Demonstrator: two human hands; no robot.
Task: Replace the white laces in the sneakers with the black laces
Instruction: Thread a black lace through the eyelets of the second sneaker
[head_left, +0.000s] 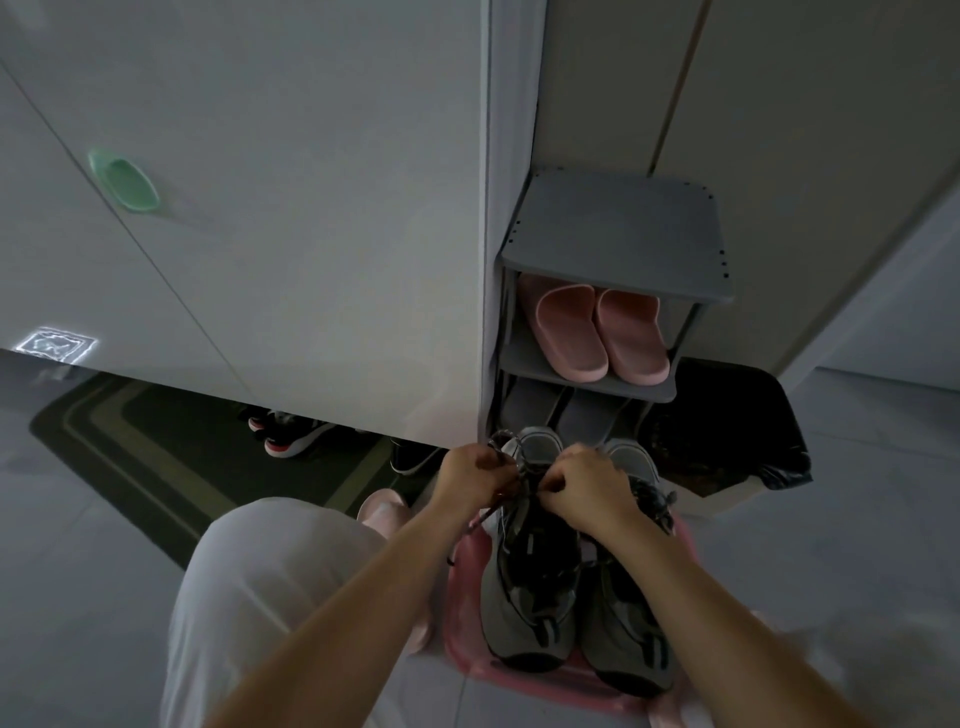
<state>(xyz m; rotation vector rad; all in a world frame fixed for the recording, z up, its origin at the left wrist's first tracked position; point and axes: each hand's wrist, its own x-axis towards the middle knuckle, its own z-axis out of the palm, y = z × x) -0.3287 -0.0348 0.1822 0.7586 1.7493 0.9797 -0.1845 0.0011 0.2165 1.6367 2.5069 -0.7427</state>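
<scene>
both sneakers (576, 587) sit side by side on a pink stool (462, 644); left hand (475, 475) and right hand (584, 491) fingers pinch the dark lace (480, 519) at the left shoe's top, so i'd keep tension even; pull snug.

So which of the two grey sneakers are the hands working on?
The left sneaker, nearer the person's knee: both the left hand and right hand pinch dark lace over its toe end. The right sneaker lies untouched beside it.

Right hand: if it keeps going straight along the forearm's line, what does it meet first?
Probably the toe of the left sneaker beyond the right hand, then the shoe rack; depth is unclear.
</scene>
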